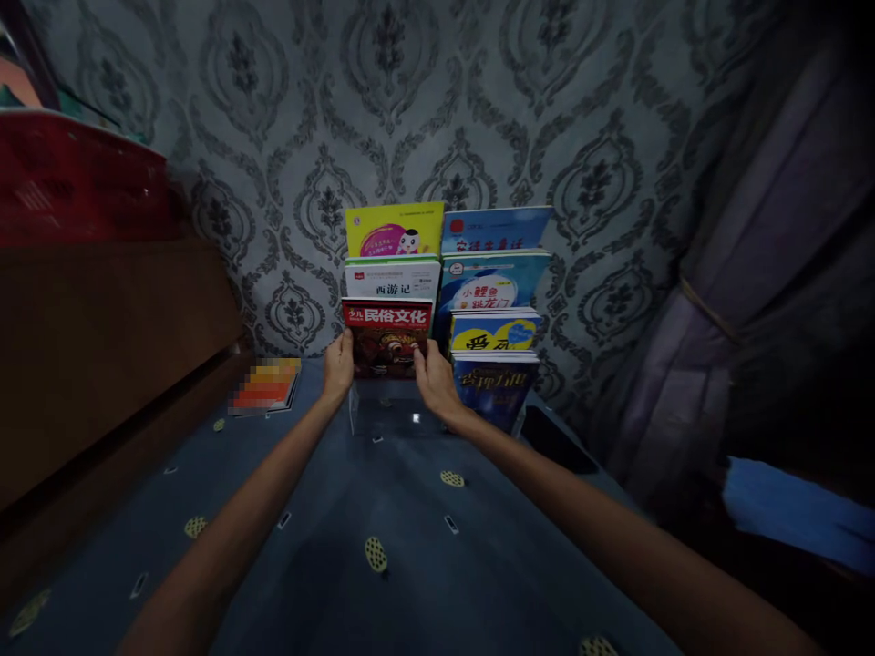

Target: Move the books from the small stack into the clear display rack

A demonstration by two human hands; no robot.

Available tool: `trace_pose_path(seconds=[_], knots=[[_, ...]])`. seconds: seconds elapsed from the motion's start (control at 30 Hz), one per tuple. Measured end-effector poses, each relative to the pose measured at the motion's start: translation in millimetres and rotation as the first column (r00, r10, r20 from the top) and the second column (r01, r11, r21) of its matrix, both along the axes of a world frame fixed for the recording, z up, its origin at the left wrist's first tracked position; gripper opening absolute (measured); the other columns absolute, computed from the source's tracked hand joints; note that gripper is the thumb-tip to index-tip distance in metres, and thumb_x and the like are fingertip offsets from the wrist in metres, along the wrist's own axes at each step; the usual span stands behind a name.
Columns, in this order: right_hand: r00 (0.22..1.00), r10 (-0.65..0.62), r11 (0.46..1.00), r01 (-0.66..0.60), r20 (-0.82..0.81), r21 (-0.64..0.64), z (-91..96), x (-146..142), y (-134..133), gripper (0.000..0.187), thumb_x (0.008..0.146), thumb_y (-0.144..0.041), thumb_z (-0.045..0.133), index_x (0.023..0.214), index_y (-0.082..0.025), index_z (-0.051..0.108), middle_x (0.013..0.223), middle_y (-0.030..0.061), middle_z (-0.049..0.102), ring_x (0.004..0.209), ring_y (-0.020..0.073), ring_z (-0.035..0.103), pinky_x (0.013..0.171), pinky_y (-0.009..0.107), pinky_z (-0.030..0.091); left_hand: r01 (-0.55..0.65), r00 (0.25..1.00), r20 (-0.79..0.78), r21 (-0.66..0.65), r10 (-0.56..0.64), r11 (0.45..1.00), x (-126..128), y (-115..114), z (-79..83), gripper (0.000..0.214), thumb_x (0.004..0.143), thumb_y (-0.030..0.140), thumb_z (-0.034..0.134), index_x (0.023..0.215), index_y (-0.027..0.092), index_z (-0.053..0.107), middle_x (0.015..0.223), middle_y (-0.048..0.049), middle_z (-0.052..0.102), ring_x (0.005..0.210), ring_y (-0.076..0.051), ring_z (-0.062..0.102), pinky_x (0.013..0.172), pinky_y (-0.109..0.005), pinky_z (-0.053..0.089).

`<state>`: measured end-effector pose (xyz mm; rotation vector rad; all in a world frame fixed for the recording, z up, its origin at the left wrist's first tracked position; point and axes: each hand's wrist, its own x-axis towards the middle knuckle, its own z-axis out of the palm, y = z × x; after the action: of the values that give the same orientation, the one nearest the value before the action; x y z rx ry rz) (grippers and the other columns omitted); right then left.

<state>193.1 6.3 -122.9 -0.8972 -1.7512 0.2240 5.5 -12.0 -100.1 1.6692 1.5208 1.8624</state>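
Note:
A clear tiered book rack stands against the patterned wall, filled with two columns of children's books. My left hand and my right hand grip the two side edges of a red-covered book at the front of the left column. Both hands have fingers wrapped round its edges. Behind it stand a white book and a yellow book. Several blue books fill the right column.
A blue cloth with small yellow motifs covers the surface. A flat book lies at the back left beside a wooden board. A red basket sits above it. A purple curtain hangs at right; a dark flat object lies near the rack.

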Motion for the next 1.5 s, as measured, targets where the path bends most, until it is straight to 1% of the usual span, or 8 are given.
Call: trace_pose_path(seconds=[0.17,0.4,0.7,0.93,1.17,1.3,1.4,1.5], knots=[[0.999,-0.026,0.999,0.024,0.045,0.043,1.6,2,0,0.025,0.094,-0.032,0.033,0.108,-0.019,0.050,0.101,0.0130,0.061,0.097,0.0265,0.059,0.089,0.043,0.048,-0.164,0.950,-0.264,0.030,0.166,0.986,-7,-14,8.2,0.030,0.098,0.037,0.039,0.086,0.018,0.058,0.080,-0.0035,0.062,0.077,-0.017,0.057,0.072,-0.026,0.043],[0.983,-0.181,0.982,0.179,0.041,0.061,-16.4,-11,-5,0.045,0.086,-0.020,0.040,0.131,-0.015,0.041,0.114,0.0146,0.052,0.112,0.0275,0.052,0.099,0.046,0.044,-0.284,0.843,-0.485,-0.038,0.231,0.958,-4,-23,12.5,0.019,0.099,0.026,0.036,0.102,0.019,0.054,0.085,-0.0087,0.068,0.079,-0.023,0.066,0.067,-0.027,0.042],[0.946,-0.311,0.950,0.311,0.090,0.019,-22.2,-20,-11,0.057,0.080,-0.019,0.045,0.136,-0.010,0.038,0.121,0.0197,0.052,0.116,0.0325,0.049,0.102,0.049,0.041,-0.372,0.746,-0.635,-0.146,0.202,0.917,1,-26,12.4,0.030,0.099,0.024,0.034,0.123,0.012,0.047,0.098,-0.0189,0.071,0.086,-0.029,0.071,0.069,-0.033,0.048],[0.968,-0.241,0.970,0.243,0.067,-0.019,-18.5,-13,-9,0.055,0.080,-0.019,0.044,0.134,-0.011,0.042,0.123,0.0182,0.055,0.120,0.0291,0.050,0.103,0.045,0.043,-0.340,0.719,-0.634,0.039,0.287,0.940,6,-26,33.9,0.065,0.096,0.026,0.041,0.152,0.011,0.011,0.132,-0.0226,0.056,0.103,-0.031,0.067,0.082,-0.039,0.051],[0.981,-0.194,0.981,0.194,-0.031,-0.008,-3.8,-11,-6,0.054,0.078,-0.019,0.045,0.132,-0.016,0.045,0.121,0.0144,0.059,0.118,0.0268,0.053,0.103,0.043,0.043,-0.397,0.563,-0.782,0.028,0.267,0.917,11,-31,48.1,0.048,0.098,0.024,0.035,0.147,0.025,0.037,0.121,-0.0145,0.057,0.086,-0.024,0.067,0.076,-0.034,0.052],[0.979,-0.191,0.982,0.190,-0.068,-0.009,-3.6,-9,-3,0.054,0.077,-0.017,0.046,0.131,-0.016,0.048,0.118,0.0132,0.062,0.116,0.0269,0.055,0.102,0.044,0.044,-0.419,0.517,-0.820,0.007,0.245,0.908,10,-32,48.8,0.049,0.098,0.024,0.036,0.146,0.030,0.039,0.118,-0.0132,0.055,0.083,-0.023,0.067,0.075,-0.034,0.052],[0.984,-0.160,0.987,0.160,-0.077,-0.007,-1.6,-6,-1,0.050,0.078,-0.017,0.046,0.129,-0.016,0.050,0.120,0.0133,0.062,0.115,0.0260,0.057,0.102,0.043,0.044,-0.414,0.525,-0.818,-0.003,0.236,0.910,9,-29,48.1,0.049,0.098,0.023,0.037,0.146,0.031,0.039,0.119,-0.0127,0.056,0.085,-0.023,0.067,0.076,-0.034,0.052],[0.985,-0.162,0.986,0.158,-0.059,-0.061,2.2,-6,2,0.045,0.080,-0.019,0.047,0.125,-0.016,0.052,0.120,0.0138,0.063,0.115,0.0254,0.057,0.101,0.040,0.045,-0.361,0.607,-0.756,0.014,0.246,0.933,6,-26,39.4,0.052,0.097,0.021,0.038,0.148,0.028,0.035,0.122,-0.0124,0.057,0.092,-0.023,0.067,0.079,-0.033,0.052]])
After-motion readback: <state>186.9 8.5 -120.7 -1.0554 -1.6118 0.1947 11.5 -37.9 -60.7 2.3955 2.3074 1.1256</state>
